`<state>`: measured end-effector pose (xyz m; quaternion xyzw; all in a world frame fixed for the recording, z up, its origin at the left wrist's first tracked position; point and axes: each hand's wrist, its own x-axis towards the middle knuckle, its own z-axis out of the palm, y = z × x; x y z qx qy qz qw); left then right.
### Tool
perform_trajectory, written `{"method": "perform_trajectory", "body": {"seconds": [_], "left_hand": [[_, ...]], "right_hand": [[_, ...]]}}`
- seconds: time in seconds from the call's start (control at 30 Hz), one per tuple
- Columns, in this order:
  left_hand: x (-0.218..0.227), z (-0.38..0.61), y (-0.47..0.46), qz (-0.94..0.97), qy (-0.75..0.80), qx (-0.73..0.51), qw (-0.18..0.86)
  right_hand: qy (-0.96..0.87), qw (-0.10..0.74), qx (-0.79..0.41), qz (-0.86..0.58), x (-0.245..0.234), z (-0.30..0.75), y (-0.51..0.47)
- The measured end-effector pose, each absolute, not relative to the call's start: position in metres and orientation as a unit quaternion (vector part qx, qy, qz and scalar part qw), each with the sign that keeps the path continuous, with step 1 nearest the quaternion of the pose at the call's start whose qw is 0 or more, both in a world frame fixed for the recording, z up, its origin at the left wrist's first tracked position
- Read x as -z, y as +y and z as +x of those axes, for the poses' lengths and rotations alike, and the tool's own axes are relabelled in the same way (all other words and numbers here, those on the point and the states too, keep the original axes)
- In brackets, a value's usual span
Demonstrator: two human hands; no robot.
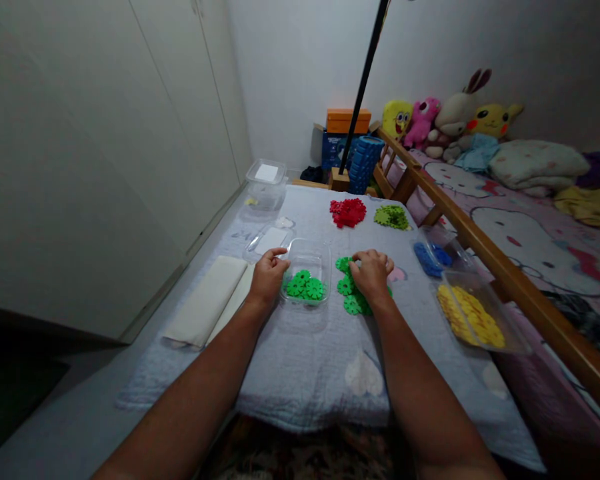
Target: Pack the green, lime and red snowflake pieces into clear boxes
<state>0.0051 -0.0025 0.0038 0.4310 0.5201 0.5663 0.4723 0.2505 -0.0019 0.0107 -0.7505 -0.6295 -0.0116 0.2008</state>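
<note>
While the left hand [269, 275] pinches the left rim of a square, clear plastic container [307, 257], the right hand [373, 272] is lowered over a loose heap of bright green, flower-shaped plastic pieces [353, 305] on a pale grey-blue patterned cloth [300, 373]. Right fingers bent and drawn fairly narrow; cannot tell whether they grip a piece, since the hand hides what is beneath it. Step in hand judged to be gathering from the heap. Technique, as judged: take a few pieces per grasp, sweep the fingertips inward so that strays come along, and lift straight up, as the notched edges may catch on one another. Light pressure at the rim should suffice; the thin wall could flex or the container slide if squeezed. Positions: heap lies right of the container, near but apart from it, under the right hand and showing mainly to that hand's left and near side. Several loose green pieces [305, 287] rest inside the container toward its near side, right of the left hand. Farther off, a heap of small red plastic pieces [349, 212] lies beyond both hands.
</note>
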Motion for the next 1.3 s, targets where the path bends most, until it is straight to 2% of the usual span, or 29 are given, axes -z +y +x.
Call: {"method": "perform_trajectory", "body": {"seconds": [0.23, 0.33, 0.73, 0.93, 1.07, 1.2, 1.3], "left_hand": [[-0.004, 0.005, -0.002, 0.428, 0.521, -0.565, 0.475], [-0.004, 0.005, -0.002, 0.429, 0.519, -0.567, 0.475], [-0.004, 0.005, -0.001, 0.433, 0.517, -0.567, 0.473], [-0.006, 0.006, -0.003, 0.432, 0.519, -0.562, 0.477], [-0.005, 0.006, -0.002, 0.432, 0.522, -0.560, 0.477], [-0.003, 0.006, -0.001, 0.436, 0.526, -0.558, 0.471], [-0.002, 0.006, -0.001, 0.435, 0.525, -0.559, 0.473]], "right_hand": [[-0.647, 0.361, -0.046, -0.670, -0.028, 0.248, -0.007], [-0.687, 0.392, -0.061, -0.608, -0.035, 0.234, -0.016], [-0.779, 0.260, -0.028, -0.570, -0.032, 0.194, -0.031], [-0.801, 0.278, -0.033, -0.529, -0.023, 0.199, -0.029], [-0.796, 0.322, -0.050, -0.510, -0.019, 0.209, -0.022], [-0.726, 0.367, -0.020, -0.581, -0.017, 0.229, -0.011], [-0.674, 0.347, 0.014, -0.652, -0.016, 0.243, -0.004]]}}
